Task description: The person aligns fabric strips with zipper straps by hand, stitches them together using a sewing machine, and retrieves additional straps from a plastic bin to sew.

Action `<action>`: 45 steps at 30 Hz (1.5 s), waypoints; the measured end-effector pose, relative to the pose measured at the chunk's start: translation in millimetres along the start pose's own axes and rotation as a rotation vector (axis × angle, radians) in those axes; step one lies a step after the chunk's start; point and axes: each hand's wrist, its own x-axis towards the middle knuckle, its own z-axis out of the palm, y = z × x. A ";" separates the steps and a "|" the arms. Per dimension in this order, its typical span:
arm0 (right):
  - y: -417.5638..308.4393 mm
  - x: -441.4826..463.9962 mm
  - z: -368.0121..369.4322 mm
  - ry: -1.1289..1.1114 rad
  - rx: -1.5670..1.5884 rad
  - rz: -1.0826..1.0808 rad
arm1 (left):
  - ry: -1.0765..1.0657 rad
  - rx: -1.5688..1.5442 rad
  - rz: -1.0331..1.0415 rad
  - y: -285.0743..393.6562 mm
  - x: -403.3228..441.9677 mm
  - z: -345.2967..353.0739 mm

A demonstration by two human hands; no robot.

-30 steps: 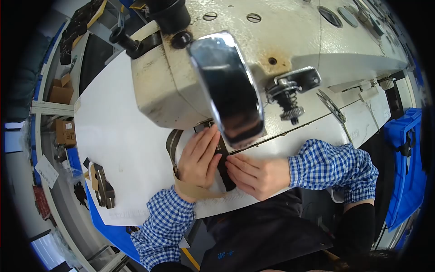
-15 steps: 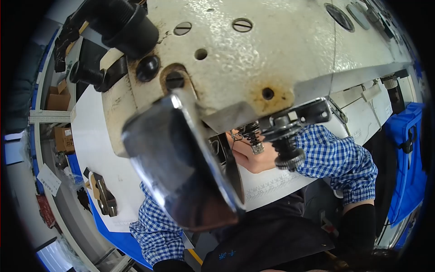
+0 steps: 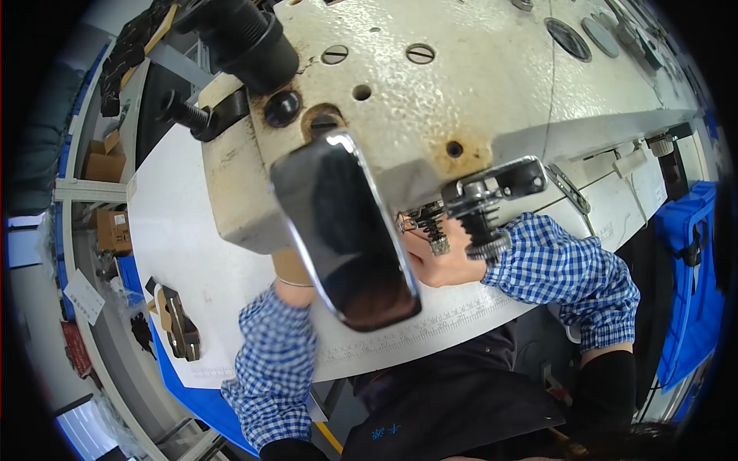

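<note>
A cream sewing machine head [image 3: 492, 84] fills the upper view, with a glossy dark plate with a chrome rim [image 3: 346, 238] in front. Behind the plate and machine head, my left hand [image 3: 294, 275] shows only around the wrist, its fingers hidden. My right hand [image 3: 450, 261] is under the machine arm, below the thread tension springs [image 3: 480, 223]. Its back shows, while its fingers run out of sight behind the plate and springs. Whatever either hand touches there is hidden. Both forearms wear blue checked sleeves.
Below the machine is a white table [image 3: 207, 307] with a ruler scale along its front edge. A small metal tool [image 3: 181, 326] lies at its left. A blue bin [image 3: 684, 284] stands at the right. Shelves with cardboard boxes [image 3: 105, 157] are on the left.
The view has shifted, so the machine head and dark plate appear farther right and the plate smaller. My left sleeve has moved up and inward, and its wrist now shows. The right hand stays nearly in place.
</note>
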 end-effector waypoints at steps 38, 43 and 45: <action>-13.1 20.7 -2.0 -0.090 1.254 0.748 | 0.262 1.125 0.477 51.3 -45.0 79.8; -16.0 20.4 1.1 -0.016 1.375 0.778 | 0.274 1.119 0.498 50.9 -44.1 78.1; -16.5 18.8 2.1 -0.009 1.358 0.752 | 0.274 1.100 0.494 49.6 -43.8 79.3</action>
